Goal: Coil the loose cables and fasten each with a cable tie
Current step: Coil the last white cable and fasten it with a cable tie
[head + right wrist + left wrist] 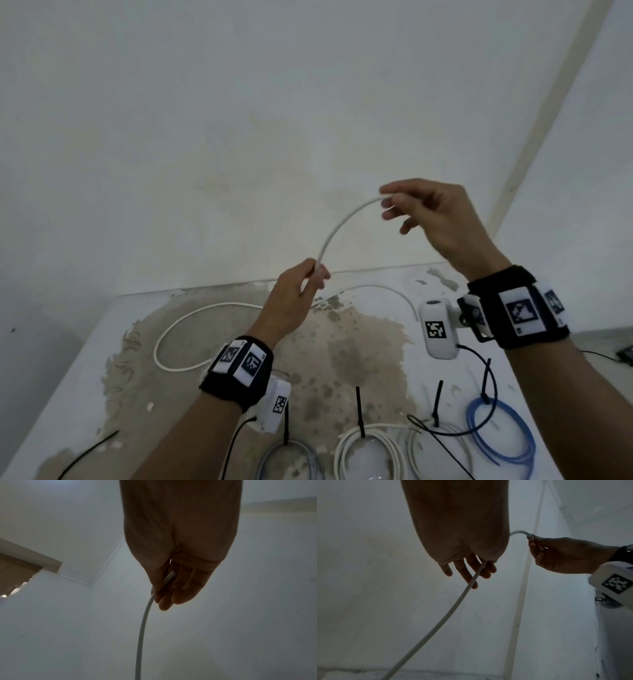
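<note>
Both hands pinch the thin white round cable (346,224) — right hand (433,219) at its tip, left hand (294,301) lower — a loose pinch could let it spring free.

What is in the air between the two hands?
A curved stretch of white cable runs from the left hand up to the right hand. The head view shows it best.
</note>
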The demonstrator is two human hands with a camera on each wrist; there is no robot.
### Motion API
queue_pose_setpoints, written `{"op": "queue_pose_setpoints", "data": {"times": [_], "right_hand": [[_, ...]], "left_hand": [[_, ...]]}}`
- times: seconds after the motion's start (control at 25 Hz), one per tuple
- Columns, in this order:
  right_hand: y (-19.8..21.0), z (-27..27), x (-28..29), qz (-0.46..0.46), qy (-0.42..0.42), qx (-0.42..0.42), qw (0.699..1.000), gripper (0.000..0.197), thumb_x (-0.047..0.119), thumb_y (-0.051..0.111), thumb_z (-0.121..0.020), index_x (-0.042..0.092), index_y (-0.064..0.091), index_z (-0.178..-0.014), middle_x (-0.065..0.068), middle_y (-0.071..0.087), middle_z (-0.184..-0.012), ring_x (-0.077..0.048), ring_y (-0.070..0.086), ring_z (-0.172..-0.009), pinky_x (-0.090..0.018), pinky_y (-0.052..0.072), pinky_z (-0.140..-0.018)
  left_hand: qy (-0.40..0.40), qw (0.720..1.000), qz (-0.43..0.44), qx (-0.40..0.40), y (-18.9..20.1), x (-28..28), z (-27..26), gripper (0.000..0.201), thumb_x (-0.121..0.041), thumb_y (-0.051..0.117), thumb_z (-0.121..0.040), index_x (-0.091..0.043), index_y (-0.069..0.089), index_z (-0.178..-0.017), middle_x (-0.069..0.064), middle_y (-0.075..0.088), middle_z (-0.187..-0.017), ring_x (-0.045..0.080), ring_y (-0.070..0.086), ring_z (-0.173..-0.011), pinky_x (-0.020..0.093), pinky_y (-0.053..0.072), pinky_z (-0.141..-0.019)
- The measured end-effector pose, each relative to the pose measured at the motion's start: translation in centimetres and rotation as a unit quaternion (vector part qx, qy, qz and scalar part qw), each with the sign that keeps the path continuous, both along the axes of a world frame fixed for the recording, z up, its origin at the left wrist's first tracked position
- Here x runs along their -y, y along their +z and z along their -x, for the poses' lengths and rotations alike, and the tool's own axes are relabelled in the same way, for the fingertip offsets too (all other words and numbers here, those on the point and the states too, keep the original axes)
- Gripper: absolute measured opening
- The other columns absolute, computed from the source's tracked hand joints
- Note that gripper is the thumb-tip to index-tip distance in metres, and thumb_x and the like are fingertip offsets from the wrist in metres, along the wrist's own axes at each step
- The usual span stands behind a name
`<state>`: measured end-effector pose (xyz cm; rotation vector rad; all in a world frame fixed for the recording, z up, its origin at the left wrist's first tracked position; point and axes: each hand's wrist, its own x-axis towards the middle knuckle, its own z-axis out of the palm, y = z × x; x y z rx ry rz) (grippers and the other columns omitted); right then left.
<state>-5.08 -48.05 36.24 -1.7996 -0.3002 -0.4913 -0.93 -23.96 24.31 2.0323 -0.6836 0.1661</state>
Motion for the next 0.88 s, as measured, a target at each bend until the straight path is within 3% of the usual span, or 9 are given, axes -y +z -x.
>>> {"op": "queue_pose_setpoints", "data": {"times": [0.16, 0.24, 0.36, 0.52, 0.6, 0.72, 0.8, 0.88], "right_hand": [[0.2, -0.1, 5.0, -0.087, -0.170, 0.043, 0.981, 0.016, 0.011, 0.059, -0.098, 0.017, 0.072, -0.105, 0.002, 0.073, -0.083, -0.011, 0.072, -0.071, -0.022, 0.049, -0.051], [-1.7, -0.3, 6.0, -0.028, -0.214, -0.017, 0.976, 0.015, 0.009, 0.058, -0.097, 0.018, 0.068, -0.102, 0.001, 0.075, -0.079, -0.011, 0.070, -0.062, -0.022, 0.046, -0.047], [-5.6, 0.4, 2.7, 0.139, -0.120, -0.171, 0.968, 0.016, 0.008, 0.058, -0.097, 0.023, 0.060, -0.090, -0.005, 0.076, -0.074, -0.019, 0.073, -0.060, -0.018, 0.044, -0.044], [-8.1, 2.0, -4.0, 0.131, 0.123, -0.251, 0.951, 0.016, 0.006, 0.054, -0.096, 0.015, 0.067, -0.096, -0.005, 0.079, -0.087, -0.020, 0.076, -0.081, -0.029, 0.055, -0.061], [-8.7, 2.0, -6.0, 0.139, 0.163, -0.222, 0.951, 0.015, 0.006, 0.055, -0.094, 0.017, 0.065, -0.098, -0.005, 0.079, -0.089, -0.020, 0.076, -0.084, -0.029, 0.054, -0.062], [-8.8, 1.7, -7.5, 0.056, 0.159, -0.175, 0.970, 0.006, 0.011, 0.057, -0.099, 0.015, 0.062, -0.099, -0.004, 0.076, -0.079, -0.019, 0.071, -0.069, -0.025, 0.047, -0.056], [-8.4, 1.5, -8.1, -0.013, 0.131, -0.153, 0.979, 0.008, 0.016, 0.061, -0.099, 0.011, 0.067, -0.100, 0.000, 0.066, -0.065, -0.013, 0.057, -0.057, -0.022, 0.041, -0.055], [-8.2, 1.2, -8.7, -0.065, 0.106, -0.150, 0.981, 0.011, 0.019, 0.066, -0.096, 0.011, 0.073, -0.099, 0.004, 0.054, -0.058, -0.009, 0.047, -0.055, -0.023, 0.037, -0.054]], "left_hand": [[0.033, 0.998, 0.034, -0.046, -1.2, -3.7, 0.2, 0.024, -0.033, 0.040, -0.103, -0.021, 0.050, -0.085, -0.005, 0.058, -0.066, 0.013, 0.062, -0.064, 0.035, 0.046, -0.066], [0.054, 0.994, 0.075, -0.056, -0.6, -4.5, -0.3, 0.024, -0.035, 0.040, -0.103, -0.025, 0.051, -0.084, -0.007, 0.043, -0.055, 0.020, 0.044, -0.049, 0.033, 0.037, -0.054], [0.076, 0.982, 0.156, -0.079, 1.4, -3.8, -0.7, 0.023, -0.027, 0.038, -0.104, -0.024, 0.056, -0.090, -0.009, 0.034, -0.058, 0.013, 0.026, -0.046, 0.027, 0.025, -0.047], [0.030, 0.961, 0.236, -0.140, 3.9, -1.8, -0.3, 0.024, -0.017, 0.037, -0.105, -0.014, 0.061, -0.107, -0.008, 0.035, -0.063, 0.009, 0.027, -0.048, 0.023, 0.024, -0.045], [0.005, 0.943, 0.281, -0.180, 4.8, -1.4, 0.0, 0.024, -0.014, 0.039, -0.104, -0.008, 0.061, -0.111, -0.006, 0.042, -0.068, 0.010, 0.039, -0.055, 0.023, 0.035, -0.049], [-0.035, 0.903, 0.356, -0.239, 5.9, -1.4, 0.5, 0.023, -0.014, 0.043, -0.102, -0.002, 0.062, -0.106, -0.006, 0.064, -0.090, 0.017, 0.060, -0.080, 0.025, 0.054, -0.073], [-0.054, 0.894, 0.370, -0.245, 6.1, -1.4, 0.9, 0.024, -0.013, 0.043, -0.102, -0.003, 0.064, -0.104, -0.002, 0.070, -0.102, 0.023, 0.067, -0.096, 0.033, 0.055, -0.089], [-0.057, 0.901, 0.356, -0.243, 6.2, -1.1, 1.5, 0.026, -0.013, 0.042, -0.102, -0.007, 0.066, -0.111, 0.005, 0.072, -0.103, 0.025, 0.067, -0.104, 0.039, 0.052, -0.096]]}}
